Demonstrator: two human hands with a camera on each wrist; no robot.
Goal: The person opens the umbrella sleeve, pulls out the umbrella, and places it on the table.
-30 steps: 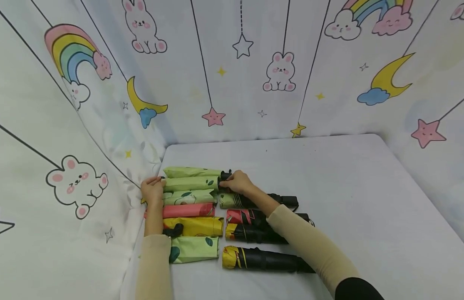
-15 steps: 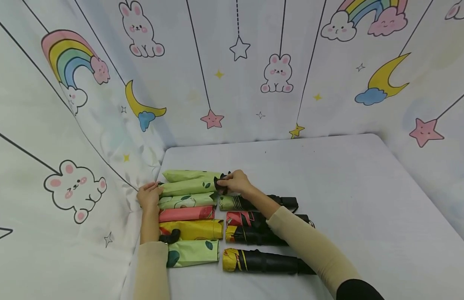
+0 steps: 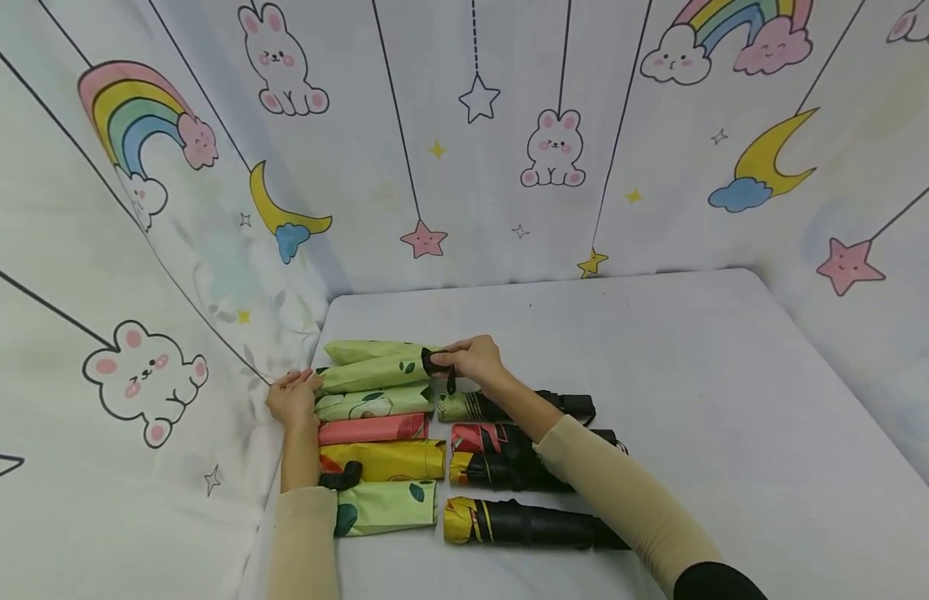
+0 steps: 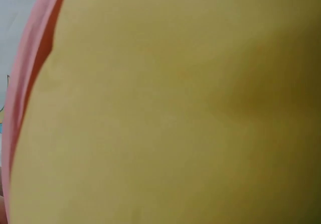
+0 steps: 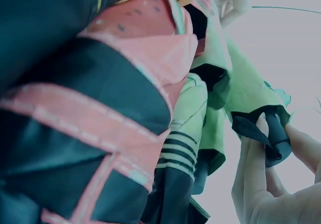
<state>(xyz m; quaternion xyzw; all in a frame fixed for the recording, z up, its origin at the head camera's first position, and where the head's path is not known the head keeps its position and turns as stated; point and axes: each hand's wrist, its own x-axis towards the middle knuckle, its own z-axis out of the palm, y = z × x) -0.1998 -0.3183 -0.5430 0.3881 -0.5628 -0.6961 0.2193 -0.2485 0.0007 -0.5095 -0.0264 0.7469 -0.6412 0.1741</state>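
A light green folded umbrella with leaf prints [image 3: 370, 374] lies between both hands in the head view. My right hand [image 3: 473, 362] pinches its black handle [image 5: 277, 133], where a wrist strap [image 5: 251, 128] hangs. At its other end, my left hand [image 3: 293, 400] holds the green fabric with its fingertips. A second green umbrella [image 3: 377, 350] lies just behind, its right end hidden by the right hand. An avocado-print green one [image 3: 377, 403] is just in front. Yellow fabric with a pink edge [image 4: 150, 103] fills the left wrist view.
Nearer me are a red umbrella [image 3: 374, 428], a yellow one [image 3: 397, 461] and a green one [image 3: 392, 508]. A second column holds a green-black umbrella [image 3: 494, 407], a red-black one [image 3: 486, 436] and yellow-black ones [image 3: 524, 522]. Patterned cloth [image 3: 434, 192] borders the white table [image 3: 696, 375].
The held green umbrella has shifted slightly left, its right end now tilted upward over the umbrella behind. Both hands have moved a little left with it, and the strap now hangs in sight.
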